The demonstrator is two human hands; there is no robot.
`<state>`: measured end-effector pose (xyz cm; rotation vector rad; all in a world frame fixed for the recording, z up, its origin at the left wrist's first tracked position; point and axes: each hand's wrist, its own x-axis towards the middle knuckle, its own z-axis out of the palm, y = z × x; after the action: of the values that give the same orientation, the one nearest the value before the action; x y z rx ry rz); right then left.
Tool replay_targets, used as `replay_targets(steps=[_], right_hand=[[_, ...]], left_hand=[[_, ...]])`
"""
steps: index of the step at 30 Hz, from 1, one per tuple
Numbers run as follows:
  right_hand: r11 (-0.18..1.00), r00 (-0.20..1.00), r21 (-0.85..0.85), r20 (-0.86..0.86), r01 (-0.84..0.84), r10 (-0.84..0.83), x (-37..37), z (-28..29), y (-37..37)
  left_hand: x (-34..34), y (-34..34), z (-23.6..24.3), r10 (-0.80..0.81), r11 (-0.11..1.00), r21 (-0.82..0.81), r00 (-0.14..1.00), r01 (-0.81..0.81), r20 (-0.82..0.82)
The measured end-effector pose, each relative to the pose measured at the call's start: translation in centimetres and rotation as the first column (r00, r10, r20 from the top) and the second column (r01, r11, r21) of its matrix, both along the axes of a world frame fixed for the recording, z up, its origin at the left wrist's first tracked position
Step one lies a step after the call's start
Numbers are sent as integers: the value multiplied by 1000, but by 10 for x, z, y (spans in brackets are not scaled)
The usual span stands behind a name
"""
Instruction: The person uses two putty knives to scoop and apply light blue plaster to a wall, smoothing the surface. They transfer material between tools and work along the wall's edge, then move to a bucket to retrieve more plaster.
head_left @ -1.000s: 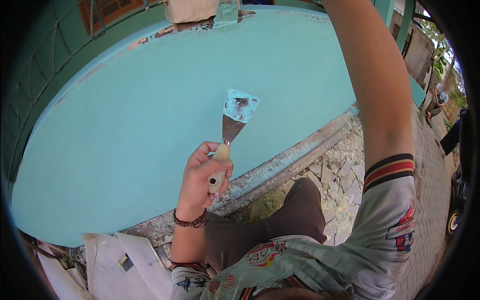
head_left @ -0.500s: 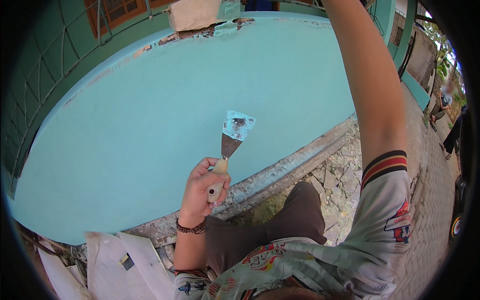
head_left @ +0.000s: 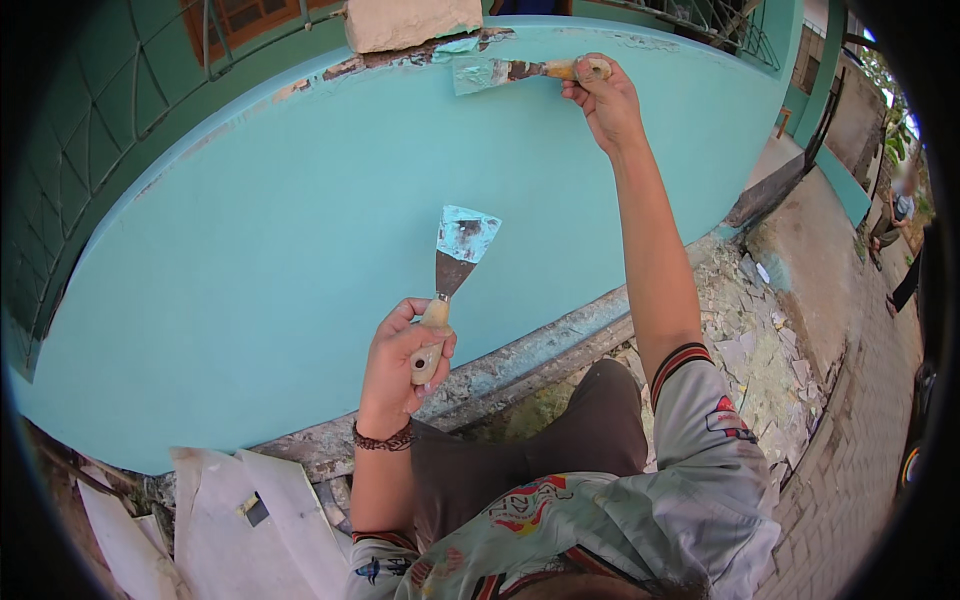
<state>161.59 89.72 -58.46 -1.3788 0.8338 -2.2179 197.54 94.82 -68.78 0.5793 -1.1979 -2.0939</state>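
Note:
My left hand (head_left: pixel 400 358) grips a putty knife by its pale handle, blade up, in front of the turquoise wall (head_left: pixel 300 250). Turquoise paste and dark smears cover that putty knife's blade (head_left: pixel 467 236). Up near the wall's top edge, my right hand (head_left: pixel 606 100) is closed round the handle of a second putty knife (head_left: pixel 525 70). Its paste-coated blade points left, over the wall just under the chipped edge. Whether the blade touches the surface I cannot tell. A pale block (head_left: pixel 412 24) rests on the broken ledge beside it.
Metal grillwork (head_left: pixel 100 110) runs along the far left. Broken tile pieces (head_left: pixel 735 350) cover the ground at the wall's foot. Pale boards (head_left: pixel 235 520) lie at the lower left. At the far right, a person (head_left: pixel 893 215) sits beside the paved path (head_left: pixel 850 440).
My right hand, out of sight above before, has come down and left into view with the second putty knife. My left hand has barely moved.

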Motion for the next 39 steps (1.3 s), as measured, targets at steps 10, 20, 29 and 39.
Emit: replay_targets(steps=[10,20,29,39], right_hand=[[997,994,-12,-85,70,-70,-5,19,-37],[965,965,48,-58,260,-257,-28,18,-24],[972,971,-26,60,235,-233,-36,7,1],[985,985,-14,-24,170,-171,5,18,-33]], left_hand=[[4,-14,-22,17,996,89,1000,-18,1],[6,-16,-29,28,991,132,1000,-27,-6],[11,-15,-36,47,992,119,999,-45,-14],[13,-11,-39,38,991,125,999,-38,6]])
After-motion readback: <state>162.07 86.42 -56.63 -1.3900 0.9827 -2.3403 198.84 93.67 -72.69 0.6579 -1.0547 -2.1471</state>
